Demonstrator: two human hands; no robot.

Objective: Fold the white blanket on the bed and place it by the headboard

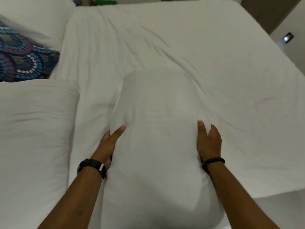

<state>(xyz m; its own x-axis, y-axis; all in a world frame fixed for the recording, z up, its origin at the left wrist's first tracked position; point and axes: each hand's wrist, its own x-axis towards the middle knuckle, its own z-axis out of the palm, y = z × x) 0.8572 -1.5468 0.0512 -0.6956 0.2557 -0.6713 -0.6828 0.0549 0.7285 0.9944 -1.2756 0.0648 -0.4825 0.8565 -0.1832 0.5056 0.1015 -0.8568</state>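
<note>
The white blanket [156, 129] lies as a plump, bundled mass in the middle of the bed [214, 55], directly in front of the person, with its near end drooping toward the bed's edge. It looks soft and limp with some loft, probably light for its bulk; it should sag and spill wherever it is unsupported, and the smooth fabric may slide over the sheet beneath. White on white, its edges are hard to trace.

The left hand [107, 146] presses against the bundle's left flank, thumb lying on top and fingers tucked into or under the cloth. The right hand [208, 142] mirrors it on the right flank, thumb and forefinger up, palm against the side. Each grip is a flat clamp on the blanket, not a pinch.

Judging from this, the surest hold is low on both sides with fingers scooped underneath, so the folds stay stacked when lifted.

To the left sit a white pillow [33, 129] and a patterned cushion [24, 60], likely the headboard side.
</note>
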